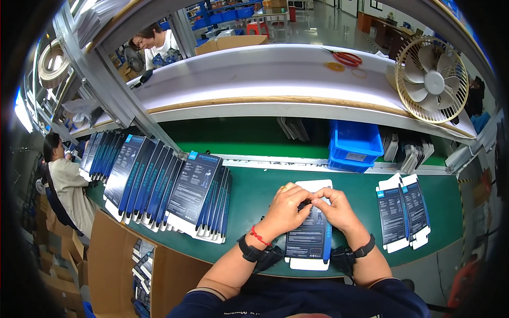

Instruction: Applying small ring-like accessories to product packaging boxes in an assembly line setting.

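A dark blue printed carton (308,243) with white end flaps lies on the green table (249,180) in front of me. Above its upper half my left hand (287,210) and my right hand (336,210) meet, fingers bent and fingertips pressed together. Something small and dark shows between the fingertips, too hidden to name. Black straps with dark blocks circle both wrists, and a red cord sits on the left one. To the left stand rows of similar cartons (192,190), leaning on one another. On the right lie a few more cartons (393,214), overlapping.
Blue bins (354,144) and thin stacks stand under the white shelf (244,71). The shelf carries red-handled scissors (345,58) and a fan (432,82). An open cardboard box (114,270) with packets stands at lower left. Two people work beyond, left and far left.
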